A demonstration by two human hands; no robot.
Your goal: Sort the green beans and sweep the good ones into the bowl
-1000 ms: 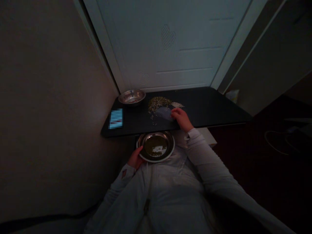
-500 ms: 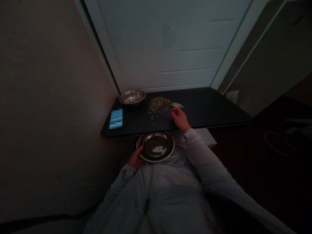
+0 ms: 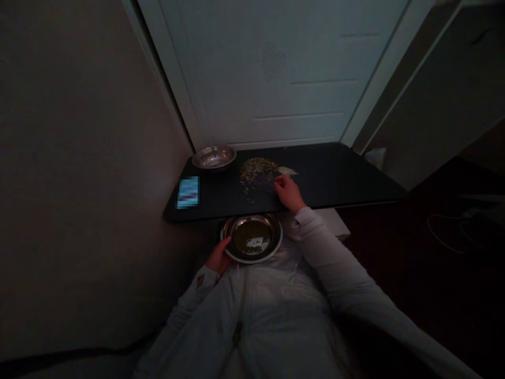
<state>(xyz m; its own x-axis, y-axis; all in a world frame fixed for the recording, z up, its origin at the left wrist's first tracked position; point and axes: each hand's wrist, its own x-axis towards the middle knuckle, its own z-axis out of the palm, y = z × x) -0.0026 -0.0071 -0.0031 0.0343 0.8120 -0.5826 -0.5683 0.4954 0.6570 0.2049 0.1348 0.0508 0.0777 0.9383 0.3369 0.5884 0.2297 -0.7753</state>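
Note:
My left hand [image 3: 219, 256] grips the left rim of a round steel bowl [image 3: 276, 246], thumb over the edge. Small green beans [image 3: 246, 231] cover part of the bowl's bottom, which shines through near the front. Over the dark table, my right hand [image 3: 289, 192] is closed, its fingers pinching what looks like a thin see-through piece [image 3: 265, 182]; dim light hides its exact kind. That piece lies at the near edge of a mixed pile of green and pale grains [image 3: 257, 167]. Just behind my right hand is a small heap of white grains [image 3: 287, 171].
A second steel bowl [image 3: 214, 158] stands at the table's back left. In front of it lies a blurred-out bright blue rectangle [image 3: 188, 192]. The dark table [image 3: 347, 173] backs onto a white door [image 3: 307, 63]. Beneath its front edge sits a white box-like object [image 3: 335, 223].
My right hand has shifted slightly left, with the see-through piece, along the near edge of the pile. My left hand and its bowl stay in place.

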